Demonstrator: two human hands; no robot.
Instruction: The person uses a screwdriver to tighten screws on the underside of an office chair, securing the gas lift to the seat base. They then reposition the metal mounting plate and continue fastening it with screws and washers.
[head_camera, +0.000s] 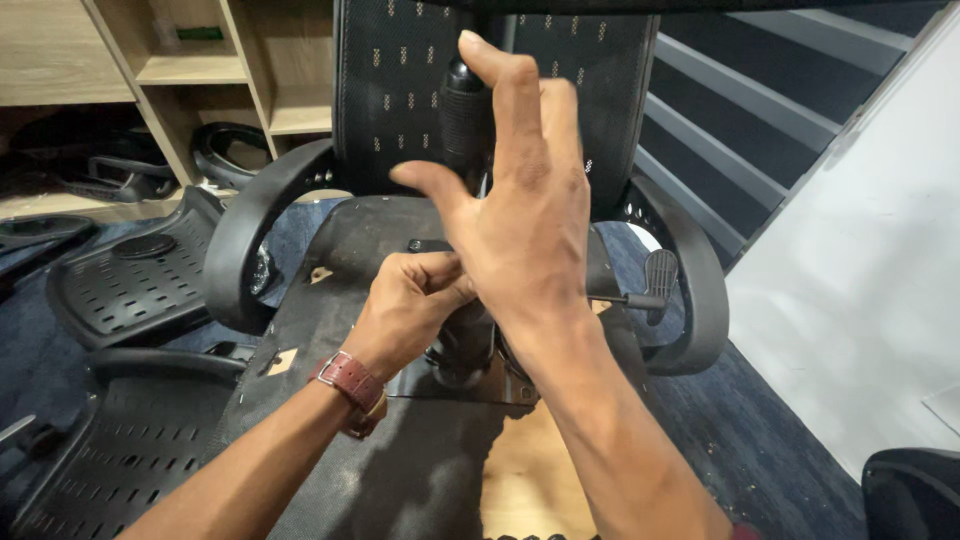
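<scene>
The gas cylinder (466, 130) is standing upright at frame centre, its long axis running vertically; the right hand (520, 220) is spreading open against it, the left hand (415, 300) closing near its base.

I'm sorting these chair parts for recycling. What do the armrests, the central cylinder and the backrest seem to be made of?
The armrests look like moulded black plastic: smooth, semi-gloss, one-piece curves. The central cylinder, which the right hand reaches around and the left hand grips lower down, looks like black ribbed plastic sleeving, probably over metal. The backrest seems woven black mesh fabric with pale flecks.
</scene>
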